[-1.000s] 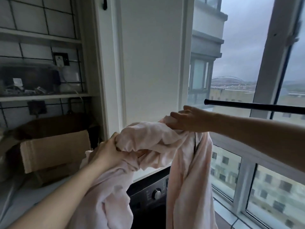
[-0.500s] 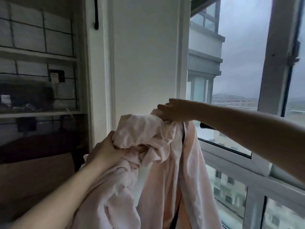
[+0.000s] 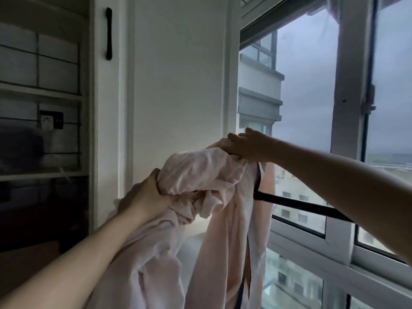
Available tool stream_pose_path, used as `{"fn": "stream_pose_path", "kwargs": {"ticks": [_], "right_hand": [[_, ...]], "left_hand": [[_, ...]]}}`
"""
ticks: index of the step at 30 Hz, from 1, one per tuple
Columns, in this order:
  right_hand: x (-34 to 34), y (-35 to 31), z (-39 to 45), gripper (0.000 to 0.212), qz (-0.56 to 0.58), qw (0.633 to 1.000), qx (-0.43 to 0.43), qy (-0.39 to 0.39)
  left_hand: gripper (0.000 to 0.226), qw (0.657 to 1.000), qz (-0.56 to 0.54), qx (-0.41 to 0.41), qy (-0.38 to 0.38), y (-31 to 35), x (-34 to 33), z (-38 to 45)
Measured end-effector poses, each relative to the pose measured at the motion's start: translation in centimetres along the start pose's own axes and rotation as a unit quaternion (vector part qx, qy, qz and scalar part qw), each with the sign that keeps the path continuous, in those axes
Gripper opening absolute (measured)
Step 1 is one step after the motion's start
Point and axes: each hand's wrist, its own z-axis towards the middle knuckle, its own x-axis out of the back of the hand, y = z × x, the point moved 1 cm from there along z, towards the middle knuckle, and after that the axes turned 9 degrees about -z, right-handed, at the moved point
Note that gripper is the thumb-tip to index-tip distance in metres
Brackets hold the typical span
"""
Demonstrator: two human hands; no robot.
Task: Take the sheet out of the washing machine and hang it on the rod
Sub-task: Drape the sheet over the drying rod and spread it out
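Note:
A pale pink sheet [image 3: 200, 175] is bunched up in front of me, with long folds hanging down past the bottom of the view. My left hand [image 3: 145, 197] grips a thick wad of it from the left side. My right hand [image 3: 247, 146] holds the sheet's top edge higher up, by the window. The black rod [image 3: 301, 206] runs from behind the sheet towards the lower right, passing under my right forearm. Part of the sheet hangs over the rod's left end. The washing machine is out of view.
A white wall panel [image 3: 178, 85] stands straight ahead. Shelves [image 3: 40, 92] with a socket and dark items fill the left. Large windows with white frames [image 3: 347, 108] take up the right, with buildings outside.
The view has tilted upward, so the washing machine and cardboard box have dropped out of sight. Both hands have lifted the sheet higher, and my right hand has carried its edge above the rod.

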Motion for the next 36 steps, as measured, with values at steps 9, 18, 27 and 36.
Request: {"fn": "stream_pose_path", "kwargs": {"ticks": [9, 18, 27, 36], "right_hand": [[3.9, 4.7, -7.9, 0.053, -0.029, 0.994, -0.103, -0.026], [9.8, 5.0, -14.6, 0.049, -0.103, 0.978, -0.162, -0.082], [16.6, 1.7, -20.1, 0.059, -0.060, 0.916, -0.179, -0.353], [19.2, 3.2, -23.8, 0.025, 0.234, 0.873, -0.225, -0.364]], "left_hand": [[0.043, 0.993, 0.024, -0.114, 0.030, 7.3, 1.1, -0.6], [0.040, 0.984, -0.002, -0.180, 0.013, 12.6, 2.0, -5.7], [0.033, 0.978, -0.071, -0.191, -0.055, 15.3, -1.1, -12.9], [0.050, 0.982, -0.044, -0.114, -0.143, 16.3, -5.7, -18.0]]}}
